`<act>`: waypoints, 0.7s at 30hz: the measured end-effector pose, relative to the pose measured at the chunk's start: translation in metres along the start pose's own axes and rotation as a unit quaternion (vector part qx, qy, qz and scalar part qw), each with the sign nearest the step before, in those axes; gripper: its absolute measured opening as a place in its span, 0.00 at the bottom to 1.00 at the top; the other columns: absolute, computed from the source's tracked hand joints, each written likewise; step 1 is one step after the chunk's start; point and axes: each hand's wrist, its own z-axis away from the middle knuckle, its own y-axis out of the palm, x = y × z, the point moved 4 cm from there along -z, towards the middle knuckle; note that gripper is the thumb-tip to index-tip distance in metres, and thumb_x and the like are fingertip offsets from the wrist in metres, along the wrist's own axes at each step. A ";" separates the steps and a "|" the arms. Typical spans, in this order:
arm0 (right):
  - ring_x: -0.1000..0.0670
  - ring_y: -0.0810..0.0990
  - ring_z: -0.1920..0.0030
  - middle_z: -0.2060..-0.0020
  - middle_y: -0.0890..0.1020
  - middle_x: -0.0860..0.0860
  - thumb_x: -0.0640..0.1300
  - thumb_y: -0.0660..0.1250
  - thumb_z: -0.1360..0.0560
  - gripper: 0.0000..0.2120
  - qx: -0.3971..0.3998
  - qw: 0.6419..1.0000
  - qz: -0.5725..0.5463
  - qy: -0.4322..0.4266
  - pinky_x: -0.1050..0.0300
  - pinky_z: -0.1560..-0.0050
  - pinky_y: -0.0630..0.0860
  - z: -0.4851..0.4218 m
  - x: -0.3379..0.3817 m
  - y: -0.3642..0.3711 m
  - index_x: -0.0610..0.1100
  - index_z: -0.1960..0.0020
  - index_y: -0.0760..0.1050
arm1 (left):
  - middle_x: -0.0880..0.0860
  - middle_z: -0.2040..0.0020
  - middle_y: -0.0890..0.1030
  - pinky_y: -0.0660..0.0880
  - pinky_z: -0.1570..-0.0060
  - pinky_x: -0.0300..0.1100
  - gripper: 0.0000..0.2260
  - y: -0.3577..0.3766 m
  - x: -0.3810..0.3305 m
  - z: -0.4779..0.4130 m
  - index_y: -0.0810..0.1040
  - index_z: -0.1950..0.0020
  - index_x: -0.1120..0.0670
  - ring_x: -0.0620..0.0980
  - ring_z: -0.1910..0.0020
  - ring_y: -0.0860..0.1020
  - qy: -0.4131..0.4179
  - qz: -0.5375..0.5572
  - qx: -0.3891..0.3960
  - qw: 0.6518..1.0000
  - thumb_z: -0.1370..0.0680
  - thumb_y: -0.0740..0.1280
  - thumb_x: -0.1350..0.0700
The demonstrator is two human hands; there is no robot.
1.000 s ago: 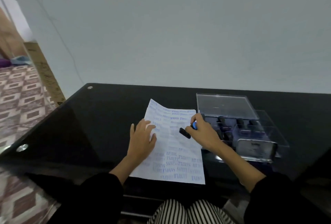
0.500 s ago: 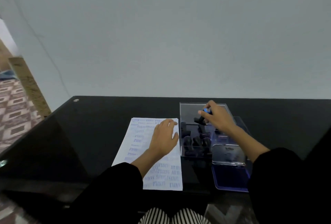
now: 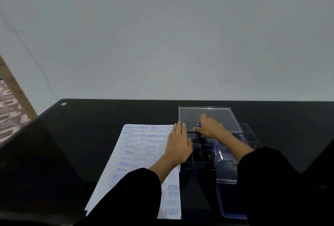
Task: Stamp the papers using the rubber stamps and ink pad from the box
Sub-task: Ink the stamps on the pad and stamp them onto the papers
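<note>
Here, left hand [image 3: 178, 146] flat on thin stamped paper [image 3: 137, 153], right hand [image 3: 210, 128] tight around blue-capped stamp [image 3: 198, 132] at clear plastic box [image 3: 197, 169].

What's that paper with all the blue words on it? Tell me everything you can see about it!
The paper is a white sheet lying flat on the black glossy table. Blue stamped words cover it, such as FRAGILE, SAMPLE, AMENDED and AIR MAIL, some upside down. The left hand rests on its far right corner, fingers straight, and the black sleeve hides part of its near half. Its right edge runs beside the clear plastic box.
</note>
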 end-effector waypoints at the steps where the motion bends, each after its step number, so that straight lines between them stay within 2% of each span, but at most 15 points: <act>1: 0.40 0.77 0.42 0.43 0.78 0.39 0.49 0.60 0.21 0.21 0.001 1.000 0.001 0.003 0.50 0.46 0.72 -0.002 0.000 0.001 0.37 0.36 0.61 | 0.58 0.22 0.44 0.47 0.24 0.47 0.26 0.002 0.001 -0.001 0.44 0.23 0.61 0.54 0.23 0.44 -0.003 0.014 -0.001 1.000 0.18 0.50 0.55; 6: 0.40 0.75 0.41 0.41 0.76 0.39 0.49 0.58 0.20 0.19 0.003 0.998 0.056 -0.004 0.49 0.45 0.71 -0.005 0.002 0.007 0.38 0.37 0.62 | 0.58 0.22 0.44 0.45 0.25 0.43 0.26 0.004 0.001 0.000 0.43 0.24 0.62 0.53 0.23 0.45 0.002 0.048 -0.002 0.999 0.18 0.50 0.56; 13: 0.41 0.77 0.45 0.44 0.78 0.41 0.51 0.60 0.21 0.16 -0.039 0.994 0.096 -0.033 0.51 0.49 0.71 0.000 0.010 0.019 0.40 0.41 0.66 | 0.58 0.22 0.43 0.46 0.25 0.42 0.26 0.004 0.002 0.001 0.43 0.24 0.62 0.53 0.23 0.45 0.003 0.061 0.007 0.998 0.18 0.50 0.56; 17: 0.42 0.78 0.46 0.46 0.79 0.43 0.51 0.63 0.23 0.16 -0.050 0.993 0.098 -0.033 0.52 0.50 0.71 0.002 0.008 0.019 0.43 0.41 0.68 | 0.57 0.22 0.42 0.47 0.26 0.43 0.26 0.004 0.002 0.002 0.43 0.23 0.61 0.53 0.23 0.45 -0.004 0.066 0.009 0.998 0.18 0.50 0.56; 21: 0.43 0.79 0.49 0.49 0.81 0.44 0.51 0.62 0.23 0.14 -0.070 0.994 0.068 -0.039 0.53 0.52 0.72 0.003 0.014 0.018 0.43 0.44 0.73 | 0.57 0.22 0.42 0.51 0.26 0.43 0.26 0.004 0.001 0.002 0.44 0.23 0.60 0.53 0.23 0.47 -0.007 0.083 0.009 0.996 0.18 0.51 0.56</act>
